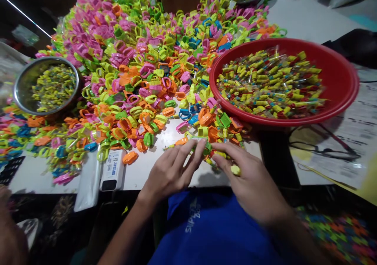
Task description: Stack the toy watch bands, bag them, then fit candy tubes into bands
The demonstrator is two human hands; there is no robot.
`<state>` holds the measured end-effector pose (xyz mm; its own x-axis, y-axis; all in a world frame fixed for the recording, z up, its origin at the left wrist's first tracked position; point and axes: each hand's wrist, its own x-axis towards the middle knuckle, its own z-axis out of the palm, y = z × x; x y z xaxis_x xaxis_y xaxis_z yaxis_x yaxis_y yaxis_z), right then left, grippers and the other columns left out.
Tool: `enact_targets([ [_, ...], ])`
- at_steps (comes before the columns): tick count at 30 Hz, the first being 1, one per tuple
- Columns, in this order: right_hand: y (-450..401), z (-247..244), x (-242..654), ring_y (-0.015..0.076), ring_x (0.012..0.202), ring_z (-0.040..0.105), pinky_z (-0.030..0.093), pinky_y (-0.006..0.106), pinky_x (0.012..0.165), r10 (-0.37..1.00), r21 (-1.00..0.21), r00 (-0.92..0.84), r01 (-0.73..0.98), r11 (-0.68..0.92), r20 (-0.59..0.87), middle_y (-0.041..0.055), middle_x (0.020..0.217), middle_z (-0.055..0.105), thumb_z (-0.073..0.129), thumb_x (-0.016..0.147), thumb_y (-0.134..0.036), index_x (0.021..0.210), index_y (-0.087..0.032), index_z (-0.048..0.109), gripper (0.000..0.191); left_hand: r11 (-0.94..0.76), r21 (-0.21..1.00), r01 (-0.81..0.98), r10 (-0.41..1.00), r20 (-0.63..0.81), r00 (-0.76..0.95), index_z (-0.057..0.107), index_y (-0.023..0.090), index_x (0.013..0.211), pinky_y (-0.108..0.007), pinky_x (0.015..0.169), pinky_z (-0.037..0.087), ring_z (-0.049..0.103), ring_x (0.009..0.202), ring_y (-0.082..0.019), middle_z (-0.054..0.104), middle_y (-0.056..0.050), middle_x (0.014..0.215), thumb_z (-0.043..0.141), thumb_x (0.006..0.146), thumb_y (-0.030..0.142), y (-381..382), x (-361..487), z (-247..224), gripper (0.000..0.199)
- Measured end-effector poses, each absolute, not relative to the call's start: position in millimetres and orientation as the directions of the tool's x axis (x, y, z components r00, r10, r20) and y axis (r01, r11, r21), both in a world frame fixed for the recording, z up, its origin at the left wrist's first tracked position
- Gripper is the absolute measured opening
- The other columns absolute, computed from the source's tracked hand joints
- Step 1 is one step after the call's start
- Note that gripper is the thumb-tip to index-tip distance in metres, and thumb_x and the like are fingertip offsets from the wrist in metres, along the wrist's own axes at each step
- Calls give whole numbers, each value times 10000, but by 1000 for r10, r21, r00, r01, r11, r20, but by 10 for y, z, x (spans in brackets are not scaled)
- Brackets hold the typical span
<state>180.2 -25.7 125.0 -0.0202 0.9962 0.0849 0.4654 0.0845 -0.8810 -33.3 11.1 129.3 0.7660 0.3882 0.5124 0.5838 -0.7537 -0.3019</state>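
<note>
Writing first: white lettering across a blue shirt [194, 219], too blurred for a sure reading; fine print on the label of a white box-shaped device [112, 170], likewise unreadable; dark printed lines on loose papers [350, 139] at right, also blurred.

Left hand [171, 170] and right hand [250, 178] close together at the table's near edge, fingertips nearly meeting. Between and just under those fingers, a small cluster of green and yellow plastic pieces [206, 149], touched by both hands; whether clamped or only touched, impossible to tell. A yellow plastic piece [235, 170] just below the right hand's fingers.

Directly beyond the hands, a huge heap of pink, green, orange and blue plastic clips [132, 80] across the white table [156, 174]. Upper right of the hands, a red plastic basin [344, 88] full of yellow-banded packets in clear wrap [271, 84]. At left, a steel bowl [20, 88] of yellow-green pieces [54, 86].

On the papers, dark-framed eyeglasses [324, 151]. Lower left corner, a blurred hand [8, 225], apart from the other two.
</note>
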Motion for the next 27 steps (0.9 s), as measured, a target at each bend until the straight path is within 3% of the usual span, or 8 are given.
enact_targets([
  [3,-217,1109,1720,301,1120,731,544,456,972,994,-859,-10,503,96,105,111,1187,794,520,1061,-311,1142,-214,730,245,-787,-279,550,362,514,778,616,5,1447,-342,809,600,723,929,-227,770,-157,1153,714,982,132,145,-371,1181,491],
  [5,-198,1054,1699,297,1117,718,529,452,981,998,-890,0,452,55,62,108,1171,791,529,1063,-332,1117,-220,737,242,-798,-121,590,428,575,697,630,79,1452,-317,797,602,709,915,-202,751,-130,1139,704,988,134,174,-383,1099,473],
  [8,-206,1060,1734,268,1105,703,529,407,965,996,-969,-28,235,-72,-81,81,1160,778,586,1057,-458,1132,-249,759,281,-660,432,614,729,566,385,635,229,1454,-278,788,606,696,927,-165,709,-101,1211,684,1029,231,217,-387,995,428],
  [10,-223,1090,1781,223,946,693,540,335,801,972,-978,-107,49,-205,-209,60,1050,761,638,1026,-551,1172,-265,769,348,-421,792,441,906,347,241,615,280,1481,-270,775,611,705,940,-165,709,-100,1262,652,1059,368,224,-378,953,433],
  [12,-229,1110,1822,153,708,590,440,257,593,932,-937,-195,-108,-331,-307,27,886,698,698,974,-619,1197,-266,772,424,-176,962,208,954,114,278,613,301,1499,-272,743,612,722,913,-177,742,-99,1248,622,1058,510,202,-357,939,489],
  [17,-194,1129,1864,107,610,460,320,220,511,912,-889,-227,-237,-391,-341,1,790,619,775,902,-656,1182,-249,788,495,52,999,0,943,-50,329,749,274,1354,-290,701,620,767,855,-204,808,-90,1183,586,1056,585,109,-266,1017,461],
  [22,-180,1221,1890,212,944,708,564,309,808,942,-955,-175,-22,-295,-287,53,1111,764,727,954,-617,1249,-282,781,450,-205,950,237,950,134,283,775,270,1289,-294,850,635,778,1077,-222,804,-70,1263,605,1083,440,102,-244,1195,317],
  [27,-154,1217,1871,317,1211,695,542,475,1069,965,-963,-92,145,-229,-244,102,1321,762,675,964,-629,1267,-272,789,481,-422,826,375,889,294,351,719,258,1362,-303,856,641,789,1054,-209,800,-80,1276,610,1086,334,102,-252,1249,306],
])
